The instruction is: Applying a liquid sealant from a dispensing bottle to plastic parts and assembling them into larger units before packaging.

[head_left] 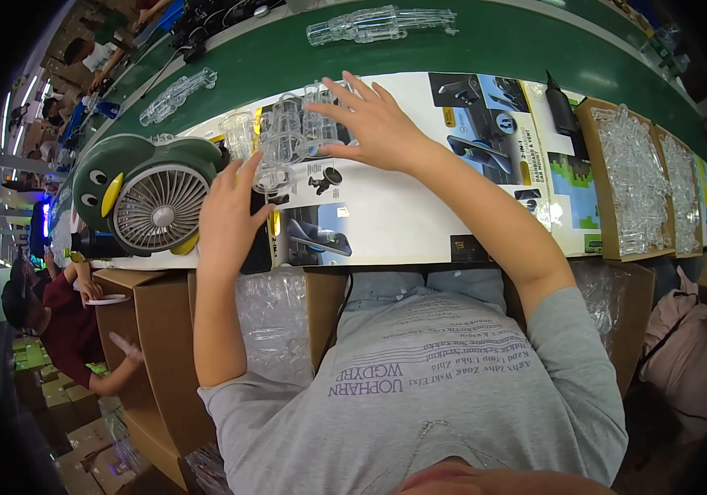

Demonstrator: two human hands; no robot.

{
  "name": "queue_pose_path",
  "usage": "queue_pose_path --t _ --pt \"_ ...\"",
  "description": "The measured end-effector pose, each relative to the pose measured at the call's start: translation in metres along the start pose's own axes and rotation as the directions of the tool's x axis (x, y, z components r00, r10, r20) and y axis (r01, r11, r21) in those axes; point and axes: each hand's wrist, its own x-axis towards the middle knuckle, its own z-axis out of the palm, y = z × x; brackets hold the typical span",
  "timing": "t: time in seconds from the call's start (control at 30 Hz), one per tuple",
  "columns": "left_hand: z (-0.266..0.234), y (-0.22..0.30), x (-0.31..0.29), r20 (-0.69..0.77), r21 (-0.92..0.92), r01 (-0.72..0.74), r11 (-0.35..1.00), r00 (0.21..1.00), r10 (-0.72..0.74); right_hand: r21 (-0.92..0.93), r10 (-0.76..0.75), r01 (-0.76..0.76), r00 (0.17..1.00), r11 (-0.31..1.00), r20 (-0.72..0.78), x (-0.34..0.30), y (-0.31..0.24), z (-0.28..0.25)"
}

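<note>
A cluster of clear plastic parts [285,147], tube-like and rounded, lies on the printed cardboard sheet [394,219] ahead of me. At its near left edge is my left hand [230,213], fingers stretched forward and thumb apart; its fingertips are close to the clear parts, and whether they touch is hard to tell. From the right, my right hand [382,128] reaches over the cluster's far right side with its fingers spread. Its fingertips overlap an upright-looking clear piece [319,124], but no grip on it shows.
A green animal-shaped fan [164,210] stands left of my left hand. Long clear plastic assemblies [382,25] lie on the green surface [263,62] beyond. At right are a black pointed tool [561,107] and cardboard trays of clear parts [629,186]. A person [61,330] works at far left.
</note>
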Motion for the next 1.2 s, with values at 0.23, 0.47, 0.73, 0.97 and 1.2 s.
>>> queue_pose_path --t 0.23,0.47,0.73,0.97,1.2 --pt "0.053 -0.030 0.010 -0.183 -0.071 0.053 0.996 0.981 -0.065 -0.051 -0.018 0.026 0.988 0.998 0.151 0.010 -0.011 0.021" --pt "0.041 -0.039 0.002 -0.322 -0.127 -0.008 0.992 0.946 -0.033 -0.071 -0.087 0.098 0.985 0.993 0.151 0.004 -0.013 0.015" --pt "0.020 -0.054 -0.171 -0.229 -0.529 0.312 0.789 0.843 -0.487 0.259 -0.188 0.205 0.978 0.944 -0.087 -0.043 -0.013 -0.034" --pt "0.085 -0.035 -0.295 0.646 -0.192 0.671 0.716 0.635 -0.423 0.403 -0.088 0.154 0.980 0.902 -0.177 -0.064 0.002 -0.015" --pt "0.144 -0.025 -0.317 0.621 0.041 0.462 0.886 0.682 -0.385 0.462 0.032 0.051 0.985 0.885 -0.170 -0.069 0.009 -0.015"
